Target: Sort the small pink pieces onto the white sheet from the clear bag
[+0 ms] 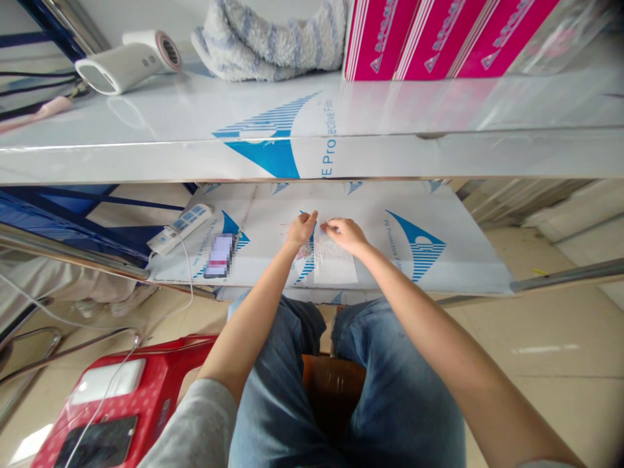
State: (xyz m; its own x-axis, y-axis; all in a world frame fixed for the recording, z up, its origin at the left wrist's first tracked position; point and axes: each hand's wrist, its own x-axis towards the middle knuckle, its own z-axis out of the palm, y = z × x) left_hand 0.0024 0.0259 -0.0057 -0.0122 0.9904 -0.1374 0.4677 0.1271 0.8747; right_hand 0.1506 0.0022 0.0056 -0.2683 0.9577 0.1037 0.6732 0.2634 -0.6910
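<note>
My left hand (301, 230) is over the middle of the lower shelf (370, 201), its thumb against curled fingers in a pinch. Just to its right, my right hand (347, 235) has its fingertips drawn together as well. The two hands are close but apart. Whatever lies in either pinch is too small to make out. Below them on the shelf is a whitish sheet or clear packet (336, 268), its top part partly covered by my right hand. Faint thin red lines and small pinkish bits show around my left hand.
A phone (220, 255) and a power strip (180, 227) lie left on the shelf. The upper shelf (166, 156) holds a white hair dryer (127, 62), a fluffy striped cloth (273, 42) and pink boxes (439, 39). A red stool (166, 357) carries a white power bank (110, 381).
</note>
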